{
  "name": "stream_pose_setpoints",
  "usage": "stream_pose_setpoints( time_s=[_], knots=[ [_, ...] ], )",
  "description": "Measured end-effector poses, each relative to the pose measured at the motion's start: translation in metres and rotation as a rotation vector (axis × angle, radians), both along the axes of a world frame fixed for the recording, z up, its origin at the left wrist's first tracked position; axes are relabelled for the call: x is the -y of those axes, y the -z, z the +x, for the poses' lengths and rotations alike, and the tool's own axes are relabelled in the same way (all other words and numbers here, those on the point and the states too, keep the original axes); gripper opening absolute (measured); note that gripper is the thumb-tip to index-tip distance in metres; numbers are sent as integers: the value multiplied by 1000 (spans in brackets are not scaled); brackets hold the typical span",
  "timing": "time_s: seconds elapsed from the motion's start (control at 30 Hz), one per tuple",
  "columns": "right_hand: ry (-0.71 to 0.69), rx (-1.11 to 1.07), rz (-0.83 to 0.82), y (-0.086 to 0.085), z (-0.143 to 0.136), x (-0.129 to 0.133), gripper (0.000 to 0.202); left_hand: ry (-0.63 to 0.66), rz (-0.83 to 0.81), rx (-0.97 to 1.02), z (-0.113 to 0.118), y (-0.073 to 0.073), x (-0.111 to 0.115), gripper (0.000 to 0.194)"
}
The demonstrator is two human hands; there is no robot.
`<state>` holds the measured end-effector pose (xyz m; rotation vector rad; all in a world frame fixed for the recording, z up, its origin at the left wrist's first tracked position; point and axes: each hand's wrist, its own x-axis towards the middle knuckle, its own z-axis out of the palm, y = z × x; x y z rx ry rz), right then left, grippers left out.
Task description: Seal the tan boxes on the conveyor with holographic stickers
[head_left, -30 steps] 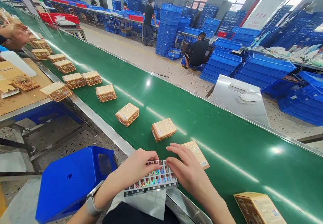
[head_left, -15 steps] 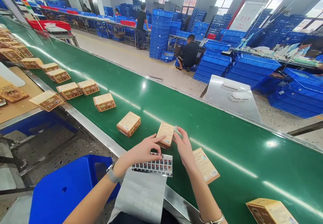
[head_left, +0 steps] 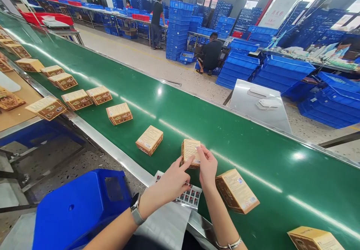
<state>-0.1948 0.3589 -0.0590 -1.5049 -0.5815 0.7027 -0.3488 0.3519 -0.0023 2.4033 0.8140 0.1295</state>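
Box (head_left: 191, 153) on belt (head_left: 242, 137), edge seemingly touching right hand (head_left: 207, 165).

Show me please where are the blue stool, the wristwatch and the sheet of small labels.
Blue stool (head_left: 81, 192): head view, on its flat top.
Wristwatch (head_left: 137, 216): head view, on its band.
Sheet of small labels (head_left: 193, 196): head view, on the part not covered by the hand.

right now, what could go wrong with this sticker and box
The sticker in the right hand could land crooked if the box turns under one finger of the left hand. The sticker sheet, at the conveyor's edge, might slip. The right forearm could nudge the neighbouring box close beside it.
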Motion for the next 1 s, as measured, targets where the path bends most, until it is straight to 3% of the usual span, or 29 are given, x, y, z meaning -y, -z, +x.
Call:
stream_pose_setpoints(
  time_s=[0.2, 0.37, 0.47, 0.53, 0.63, 0.7, 0.83, 1.0],
  knots=[
    [22, 256, -79, -10, 10, 13, 37, 46, 52, 8, 8, -3, 6, 11],
    [60, 334, -182, -20, 38, 18, 55, 95, 59, -16, 11, -11, 10, 11],
    [52, 392, -182, -36, 52, 33, 41, 9, -16, 14, 4, -19, 11, 11],
    [-136, 425, -116, -52, 53, 49, 30, -81, -44, 41, -5, -27, 11, 11],
    [-656, 464, -11, -77, 42, 75, 25, -144, -65, 65, -17, -43, 11, 13],
    [-824, 515, 7, -88, 33, 86, 23, -180, -132, 77, -23, -55, 11, 12],
    [-776, 657, 28, -95, 21, 91, 22, -274, -181, 41, -30, -72, 12, 12],
    [-767, 1017, 210, -93, 13, 85, 16, -254, -108, -49, -34, -75, 16, 16]
  ],
)
